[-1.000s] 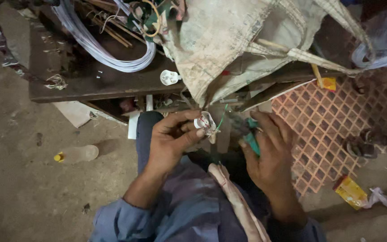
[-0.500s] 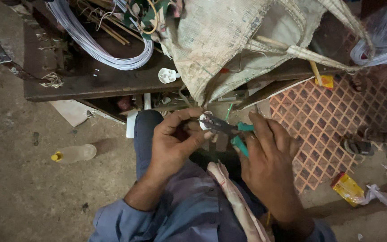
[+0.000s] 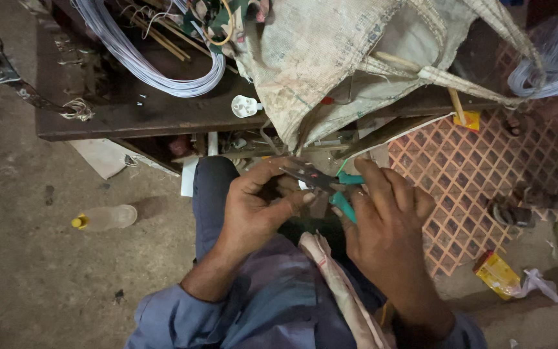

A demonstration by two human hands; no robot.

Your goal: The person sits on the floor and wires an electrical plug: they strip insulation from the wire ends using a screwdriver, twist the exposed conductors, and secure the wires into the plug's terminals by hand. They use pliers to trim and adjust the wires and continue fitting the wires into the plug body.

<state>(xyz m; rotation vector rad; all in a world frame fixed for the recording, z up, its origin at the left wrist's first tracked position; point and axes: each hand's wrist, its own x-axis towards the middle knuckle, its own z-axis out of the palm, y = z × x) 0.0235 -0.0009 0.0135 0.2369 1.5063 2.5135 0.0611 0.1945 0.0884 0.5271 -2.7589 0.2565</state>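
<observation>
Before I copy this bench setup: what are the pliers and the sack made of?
The pliers in the right hand look like dull grey steel, with smooth teal handle sleeves, probably plastic or rubber. The sack appears to be woven plastic fabric: a fine weave shows, off-white, stained and frayed at the edges.

Your left hand is curled in front of you, knuckles up, thumb stretched toward the right and fingertips pinched together. Your right hand sits just beside it, back facing up, fingers wrapped closed. Both forearms angle inward from blue sleeves.
</observation>
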